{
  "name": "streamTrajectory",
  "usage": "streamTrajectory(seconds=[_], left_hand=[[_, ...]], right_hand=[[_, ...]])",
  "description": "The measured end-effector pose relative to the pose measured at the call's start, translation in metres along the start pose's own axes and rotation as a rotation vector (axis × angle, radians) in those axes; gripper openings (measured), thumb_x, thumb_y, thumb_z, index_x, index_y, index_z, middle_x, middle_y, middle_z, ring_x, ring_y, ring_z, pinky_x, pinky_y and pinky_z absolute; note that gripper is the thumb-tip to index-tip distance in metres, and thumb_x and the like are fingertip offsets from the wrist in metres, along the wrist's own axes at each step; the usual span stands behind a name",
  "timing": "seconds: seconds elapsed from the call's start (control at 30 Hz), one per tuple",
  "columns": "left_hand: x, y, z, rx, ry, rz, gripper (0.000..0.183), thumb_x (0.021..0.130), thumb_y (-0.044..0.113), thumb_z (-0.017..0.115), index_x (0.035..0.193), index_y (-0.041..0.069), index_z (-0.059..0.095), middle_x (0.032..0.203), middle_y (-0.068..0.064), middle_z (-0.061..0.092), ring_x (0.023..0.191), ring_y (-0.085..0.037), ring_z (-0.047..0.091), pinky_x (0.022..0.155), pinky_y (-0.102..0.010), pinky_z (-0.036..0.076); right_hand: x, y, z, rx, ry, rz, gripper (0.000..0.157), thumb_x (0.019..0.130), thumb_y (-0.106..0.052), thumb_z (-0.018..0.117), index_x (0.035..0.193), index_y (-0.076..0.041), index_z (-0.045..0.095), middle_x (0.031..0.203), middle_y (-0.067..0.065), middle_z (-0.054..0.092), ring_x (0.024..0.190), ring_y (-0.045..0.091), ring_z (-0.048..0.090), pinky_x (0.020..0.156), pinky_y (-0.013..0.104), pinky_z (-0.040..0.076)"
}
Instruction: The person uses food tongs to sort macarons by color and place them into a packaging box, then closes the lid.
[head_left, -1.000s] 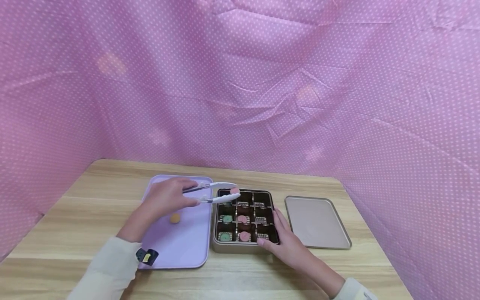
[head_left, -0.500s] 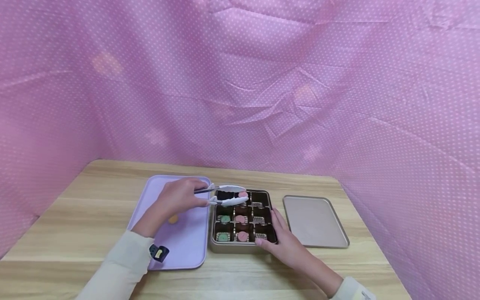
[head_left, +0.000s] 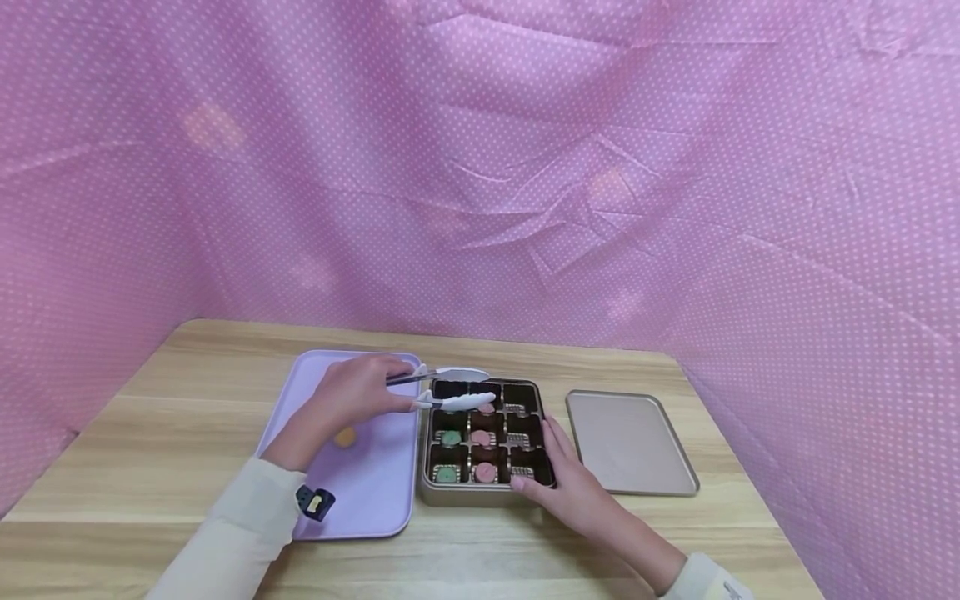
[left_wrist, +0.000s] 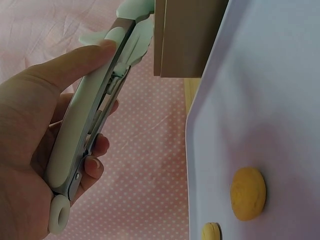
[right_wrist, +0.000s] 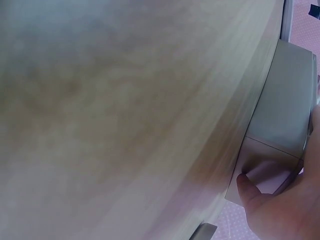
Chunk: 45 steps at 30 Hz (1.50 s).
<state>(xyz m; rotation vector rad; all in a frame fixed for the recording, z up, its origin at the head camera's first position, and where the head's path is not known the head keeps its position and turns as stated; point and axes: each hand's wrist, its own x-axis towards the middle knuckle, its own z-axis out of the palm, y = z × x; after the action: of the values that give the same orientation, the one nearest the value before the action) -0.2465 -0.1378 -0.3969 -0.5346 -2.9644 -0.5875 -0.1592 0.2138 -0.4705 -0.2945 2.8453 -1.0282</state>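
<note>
My left hand (head_left: 358, 390) holds a pair of tongs (left_wrist: 80, 115) with pale scalloped tips, thumb on one arm and fingers round the other. The tips stand apart over the back row of a bronze tin box (head_left: 480, 497) divided into compartments. Below the nearer tip, a round pink cookie (head_left: 486, 408) lies in the back middle compartment. Two more pink cookies (head_left: 486, 472) sit in front of it; green cookies (head_left: 451, 438) fill places in the left column. My right hand (head_left: 577, 493) grips the box's front right corner, thumb on the front rim, fingers along the side.
Left of the box lies a lilac tray (head_left: 367, 508); the left wrist view shows two yellow cookies (left_wrist: 248, 193) on it. A flat bronze lid (head_left: 632, 442) rests to the right on the wooden table (head_left: 480, 558). Pink dotted cloth (head_left: 480, 167) hangs around the table.
The tongs have moved right across the box with a pink cookie, then spread and let it go into the back middle compartment. My right hand stays on the box.
</note>
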Motion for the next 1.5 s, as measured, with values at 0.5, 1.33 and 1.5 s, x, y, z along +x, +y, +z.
streamTrajectory(seconds=[0.5,1.33,1.5], left_hand=[[-0.014,-0.014,-0.011,-0.021,0.033,-0.018,0.069,0.078,0.056,0.078,0.135,0.021,0.066,0.141,-0.003,0.063,0.128,-0.033,0.06,0.1,-0.06,0.048],[-0.083,-0.062,-0.039,-0.054,0.05,-0.168,0.081,0.076,0.068,0.075,0.138,0.017,0.063,0.146,-0.018,0.055,0.133,-0.048,0.049,0.101,-0.073,0.038],[-0.099,-0.073,-0.04,-0.046,0.044,-0.198,0.088,0.074,0.075,0.072,0.137,0.014,0.063,0.146,-0.022,0.053,0.132,-0.051,0.048,0.099,-0.074,0.038]], right_hand=[[0.0,-0.004,0.0,0.002,0.001,-0.001,0.108,0.084,-0.068,0.067,0.164,-0.025,0.008,0.171,-0.005,0.0,0.15,0.041,0.028,0.118,0.061,0.029],[0.002,-0.007,0.0,-0.004,0.01,-0.005,0.107,0.085,-0.066,0.068,0.164,-0.022,0.009,0.171,-0.004,0.0,0.149,0.042,0.028,0.117,0.062,0.029],[0.003,-0.006,0.001,0.0,0.009,-0.009,0.108,0.085,-0.067,0.068,0.164,-0.023,0.009,0.171,-0.005,-0.001,0.15,0.042,0.028,0.117,0.063,0.029]])
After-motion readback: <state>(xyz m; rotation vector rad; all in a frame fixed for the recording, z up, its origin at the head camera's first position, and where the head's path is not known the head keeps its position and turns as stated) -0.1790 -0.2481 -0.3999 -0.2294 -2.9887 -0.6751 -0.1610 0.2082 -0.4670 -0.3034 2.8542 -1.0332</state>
